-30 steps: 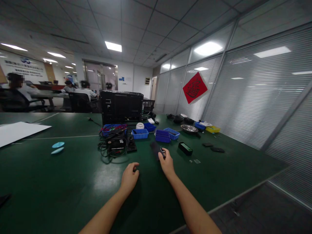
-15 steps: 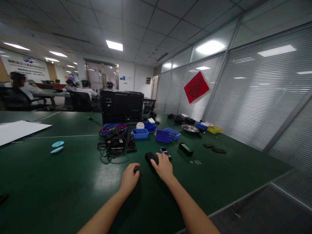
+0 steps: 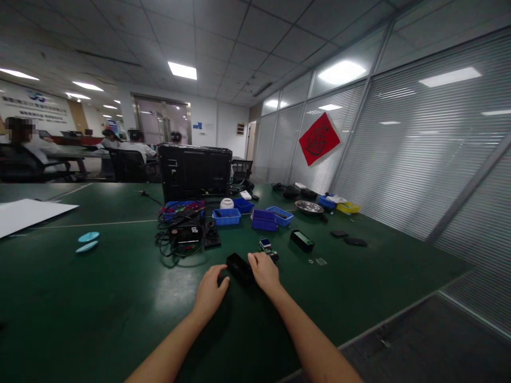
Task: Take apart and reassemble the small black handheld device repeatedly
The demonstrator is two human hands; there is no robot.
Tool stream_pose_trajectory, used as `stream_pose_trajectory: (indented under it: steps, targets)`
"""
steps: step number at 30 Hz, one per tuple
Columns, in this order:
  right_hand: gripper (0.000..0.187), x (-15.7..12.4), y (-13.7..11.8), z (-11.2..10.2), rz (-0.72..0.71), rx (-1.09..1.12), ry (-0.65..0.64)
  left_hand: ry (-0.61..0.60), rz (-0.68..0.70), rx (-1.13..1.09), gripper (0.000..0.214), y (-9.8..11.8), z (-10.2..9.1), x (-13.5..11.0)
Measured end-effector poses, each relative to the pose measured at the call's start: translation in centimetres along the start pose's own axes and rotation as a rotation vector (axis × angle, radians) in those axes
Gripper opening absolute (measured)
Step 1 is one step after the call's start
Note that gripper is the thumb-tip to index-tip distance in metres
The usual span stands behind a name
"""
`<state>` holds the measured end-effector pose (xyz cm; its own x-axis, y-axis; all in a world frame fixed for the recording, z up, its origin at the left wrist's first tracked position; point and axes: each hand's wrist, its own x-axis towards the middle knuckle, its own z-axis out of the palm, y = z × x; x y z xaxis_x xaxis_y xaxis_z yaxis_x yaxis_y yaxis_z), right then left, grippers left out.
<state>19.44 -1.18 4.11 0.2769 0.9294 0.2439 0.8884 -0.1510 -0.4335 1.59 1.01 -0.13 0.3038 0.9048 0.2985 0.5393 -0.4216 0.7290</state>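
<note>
A black rectangular case [image 3: 238, 266] lies on the green table [image 3: 99, 298] between my hands. My right hand [image 3: 264, 272] is curled against the case's right side, fingers on its top edge. My left hand [image 3: 210, 290] rests in a loose fist just left of the case, with a small dark object [image 3: 223, 279] by its fingertips. A small circuit board with a screen [image 3: 265, 246] lies just beyond my right hand.
Behind stand a black computer tower [image 3: 195, 172], tangled cables on a black unit [image 3: 181, 235], several blue bins [image 3: 265, 219], a metal bowl [image 3: 308, 207], a yellow tray [image 3: 347, 208] and a black box [image 3: 302, 240]. People sit at the far left. The table edge runs at the right.
My right hand has pulled the black case back from farther out on the table to a spot beside my left hand, leaving the small circuit board behind. My left hand barely moved.
</note>
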Motion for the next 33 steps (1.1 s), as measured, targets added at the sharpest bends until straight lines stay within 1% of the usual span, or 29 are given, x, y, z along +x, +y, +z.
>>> stream_pose_trajectory:
  steps: [2,4,6,8,9,10,12,13,15,17,19,21,25,28,30,32,33]
  targets:
    - [0.041,-0.4,-0.4,0.4,-0.049,0.005,-0.002,0.005,0.004,-0.005,0.033,-0.1,0.1,0.0]
    - [0.043,-0.8,-0.9,1.0,-0.083,0.033,-0.052,0.006,0.021,-0.008,0.035,-0.1,0.1,0.0]
    - [0.04,-1.0,-1.3,1.3,-0.132,0.076,-0.09,0.005,0.064,-0.005,0.041,0.2,0.1,-0.1]
    - [0.044,-0.8,-1.2,1.1,-0.162,0.106,-0.06,0.004,0.11,0.014,0.049,0.7,0.0,-0.3]
    - [0.046,-0.5,-0.7,0.7,-0.15,0.103,-0.018,0.004,0.127,0.031,0.05,0.9,0.0,-0.4]
    - [0.047,-0.1,-0.1,0.1,-0.113,0.088,0.05,0.003,0.14,0.05,0.047,1.1,0.0,-0.5]
    - [0.045,0.9,1.7,-1.2,0.007,0.042,0.192,-0.001,0.162,0.084,0.036,1.3,0.0,-0.7]
    - [0.045,1.4,2.7,-1.8,0.08,0.006,0.224,-0.005,0.169,0.094,0.031,1.3,0.0,-0.7]
    - [0.045,2.4,4.5,-2.5,0.206,-0.066,0.225,-0.007,0.172,0.097,0.026,1.3,0.1,-0.8]
    - [0.046,3.0,5.6,-2.4,0.25,-0.121,0.166,-0.003,0.171,0.091,0.025,1.2,0.1,-0.8]
    - [0.048,3.3,5.8,-1.7,0.261,-0.157,0.075,0.003,0.177,0.088,0.024,1.2,0.0,-0.7]
    - [0.043,3.2,5.4,-0.7,0.231,-0.192,0.044,0.009,0.181,0.089,0.024,1.3,0.0,-0.7]
    - [0.028,2.9,4.4,0.6,0.114,-0.235,0.137,0.002,0.178,0.092,0.024,1.3,0.0,-0.8]
    - [0.026,2.6,4.0,0.9,0.04,-0.241,0.149,-0.004,0.176,0.089,0.025,1.2,0.2,-0.8]
    - [0.033,2.6,3.9,0.9,0.055,-0.237,0.16,-0.002,0.173,0.087,0.025,1.2,0.3,-0.8]
    - [0.041,2.6,3.9,0.7,0.127,-0.232,0.16,-0.003,0.172,0.087,0.025,1.2,0.2,-0.8]
    - [0.042,2.7,4.0,0.6,0.17,-0.23,0.137,-0.003,0.171,0.088,0.024,1.2,0.1,-0.8]
